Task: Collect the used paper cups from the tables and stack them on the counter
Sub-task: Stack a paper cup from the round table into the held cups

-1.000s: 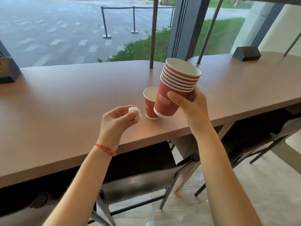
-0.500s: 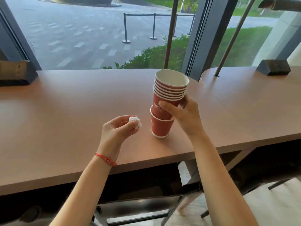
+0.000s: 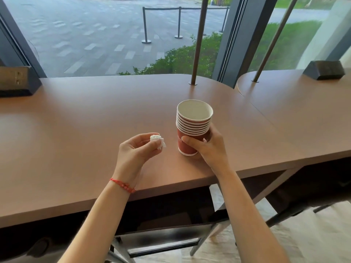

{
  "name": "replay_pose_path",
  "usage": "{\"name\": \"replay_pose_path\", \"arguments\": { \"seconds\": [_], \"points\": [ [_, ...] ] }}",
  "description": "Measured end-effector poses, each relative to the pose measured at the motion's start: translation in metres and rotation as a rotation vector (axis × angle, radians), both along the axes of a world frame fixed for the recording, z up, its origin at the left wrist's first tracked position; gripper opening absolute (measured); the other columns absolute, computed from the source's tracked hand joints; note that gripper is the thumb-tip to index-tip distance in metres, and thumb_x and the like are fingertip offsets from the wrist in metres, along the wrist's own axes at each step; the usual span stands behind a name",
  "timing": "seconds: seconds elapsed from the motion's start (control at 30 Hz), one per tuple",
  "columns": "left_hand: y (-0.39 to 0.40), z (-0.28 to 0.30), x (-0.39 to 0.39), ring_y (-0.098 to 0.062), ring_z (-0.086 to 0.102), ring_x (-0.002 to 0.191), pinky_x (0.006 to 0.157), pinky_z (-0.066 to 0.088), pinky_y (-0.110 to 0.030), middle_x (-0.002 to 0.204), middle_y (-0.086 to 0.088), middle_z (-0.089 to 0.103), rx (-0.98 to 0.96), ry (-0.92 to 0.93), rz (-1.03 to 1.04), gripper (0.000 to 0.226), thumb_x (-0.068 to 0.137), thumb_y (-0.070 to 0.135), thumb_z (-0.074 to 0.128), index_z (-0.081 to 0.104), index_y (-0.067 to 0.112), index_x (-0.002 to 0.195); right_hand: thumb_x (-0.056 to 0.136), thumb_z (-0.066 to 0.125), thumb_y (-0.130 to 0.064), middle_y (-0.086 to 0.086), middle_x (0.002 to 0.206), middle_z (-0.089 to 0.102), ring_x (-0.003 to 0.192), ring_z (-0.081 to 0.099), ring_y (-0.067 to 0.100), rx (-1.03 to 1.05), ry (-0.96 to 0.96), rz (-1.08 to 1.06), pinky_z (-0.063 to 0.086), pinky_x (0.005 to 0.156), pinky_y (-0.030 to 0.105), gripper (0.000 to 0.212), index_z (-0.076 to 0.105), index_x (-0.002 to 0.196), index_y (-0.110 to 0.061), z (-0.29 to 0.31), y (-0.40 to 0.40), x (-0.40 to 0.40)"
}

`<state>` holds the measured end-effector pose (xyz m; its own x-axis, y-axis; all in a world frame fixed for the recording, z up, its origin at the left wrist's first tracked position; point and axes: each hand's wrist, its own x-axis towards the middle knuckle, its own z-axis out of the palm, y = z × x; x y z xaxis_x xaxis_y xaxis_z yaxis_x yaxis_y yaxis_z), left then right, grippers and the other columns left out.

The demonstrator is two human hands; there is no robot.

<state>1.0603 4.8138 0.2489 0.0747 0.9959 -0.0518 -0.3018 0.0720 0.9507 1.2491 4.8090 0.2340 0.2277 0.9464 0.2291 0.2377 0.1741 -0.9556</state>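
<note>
A stack of several red paper cups (image 3: 191,128) stands upright on the brown window table (image 3: 85,118), near its front edge. My right hand (image 3: 208,147) wraps the lowest cup from the right, thumb across its front. The top cup is white inside and looks empty. My left hand (image 3: 134,152) hovers just left of the stack, palm up, pinching a crumpled white tissue (image 3: 157,141) between thumb and fingers. A red bracelet sits on that wrist.
A dark socket box (image 3: 18,81) sits at the table's far left, another (image 3: 323,70) on the neighbouring table to the right. Two metal posts (image 3: 197,44) rise from the tabletops by the window. Chairs (image 3: 163,240) stand under the table.
My right hand lowered the held stack into the single cup on the table, so all cups now form one stack standing on the tabletop. The left hand stayed put with the tissue.
</note>
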Motion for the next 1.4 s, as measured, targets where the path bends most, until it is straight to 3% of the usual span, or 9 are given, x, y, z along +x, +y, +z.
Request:
{"name": "replay_pose_path", "arguments": {
  "seconds": [0.17, 0.33, 0.53, 0.67, 0.8, 0.93, 1.1, 1.4],
  "points": [
    [-0.004, 0.002, 0.0, -0.014, 0.069, 0.071, 0.067, 0.058, -0.023, 0.071, 0.0, 0.073, 0.022, -0.002, -0.057, 0.011, 0.073, 0.004, 0.07, 0.072, 0.011, 0.081, 0.073, 0.076, -0.01, -0.006, 0.106, 0.061, 0.096, 0.059, 0.003, 0.023, 0.07, -0.072, 0.05, 0.073, 0.007, 0.058, 0.05, 0.124, -0.011, 0.007, -0.023, 0.001],
    [-0.015, 0.0, 0.011, -0.013, 0.069, 0.07, 0.068, 0.058, -0.023, 0.071, 0.001, 0.073, 0.021, -0.018, -0.175, 0.016, 0.063, 0.011, 0.073, 0.073, 0.011, 0.079, 0.07, 0.075, -0.014, -0.015, 0.101, 0.06, 0.085, 0.06, -0.015, 0.038, 0.116, -0.196, 0.047, 0.067, 0.003, 0.052, 0.049, 0.113, -0.024, 0.006, -0.07, 0.01],
    [-0.042, -0.012, 0.043, -0.013, 0.07, 0.076, 0.067, 0.056, -0.02, 0.077, 0.004, 0.074, 0.064, 0.103, -0.363, 0.009, 0.067, 0.019, 0.076, 0.076, 0.024, 0.075, 0.059, 0.074, -0.032, -0.009, 0.111, 0.062, 0.102, 0.061, 0.002, 0.03, 0.168, -0.404, 0.053, 0.081, 0.016, 0.069, 0.051, 0.123, -0.019, -0.012, -0.151, 0.023],
    [-0.07, -0.017, 0.07, -0.014, 0.071, 0.079, 0.066, 0.055, -0.019, 0.082, 0.003, 0.074, 0.102, 0.133, -0.507, 0.01, 0.076, 0.018, 0.074, 0.076, 0.026, 0.081, 0.061, 0.082, -0.03, -0.023, 0.103, 0.063, 0.097, 0.06, -0.009, 0.006, 0.132, -0.584, 0.048, 0.072, 0.007, 0.059, 0.052, 0.111, -0.038, -0.029, -0.212, 0.03],
    [-0.109, -0.026, 0.102, -0.009, 0.07, 0.08, 0.066, 0.054, -0.018, 0.081, 0.008, 0.074, 0.129, 0.207, -0.652, 0.014, 0.077, 0.019, 0.072, 0.075, 0.033, 0.076, 0.057, 0.083, -0.034, -0.021, 0.099, 0.069, 0.097, 0.064, 0.001, -0.008, 0.167, -0.752, 0.05, 0.073, 0.011, 0.059, 0.058, 0.11, -0.031, -0.04, -0.274, 0.036],
    [-0.153, -0.041, 0.128, -0.017, 0.069, 0.087, 0.074, 0.056, -0.028, 0.085, 0.003, 0.074, 0.098, 0.295, -0.8, 0.008, 0.078, 0.022, 0.072, 0.075, 0.03, 0.077, 0.054, 0.08, -0.039, -0.016, 0.098, 0.071, 0.095, 0.066, 0.004, 0.016, 0.222, -0.912, 0.05, 0.074, 0.015, 0.056, 0.06, 0.105, -0.028, -0.051, -0.335, 0.036],
    [-0.217, -0.05, 0.142, -0.002, 0.069, 0.073, 0.061, 0.051, -0.011, 0.074, 0.01, 0.073, 0.057, 0.309, -0.963, 0.01, 0.08, 0.016, 0.069, 0.071, 0.014, 0.089, 0.054, 0.08, -0.037, -0.018, 0.094, 0.072, 0.09, 0.066, 0.0, 0.035, 0.249, -1.05, 0.05, 0.074, 0.013, 0.048, 0.063, 0.097, -0.028, -0.065, -0.409, 0.028],
    [-0.359, -0.061, 0.149, -0.008, 0.068, 0.068, 0.064, 0.055, -0.017, 0.067, 0.005, 0.072, -0.042, 0.265, -1.159, 0.007, 0.077, 0.007, 0.069, 0.071, 0.014, 0.078, 0.053, 0.081, -0.037, -0.015, 0.094, 0.072, 0.09, 0.067, 0.003, 0.053, 0.3, -1.216, 0.05, 0.076, 0.017, 0.05, 0.063, 0.098, -0.024, -0.079, -0.554, 0.004]
  ]
}}
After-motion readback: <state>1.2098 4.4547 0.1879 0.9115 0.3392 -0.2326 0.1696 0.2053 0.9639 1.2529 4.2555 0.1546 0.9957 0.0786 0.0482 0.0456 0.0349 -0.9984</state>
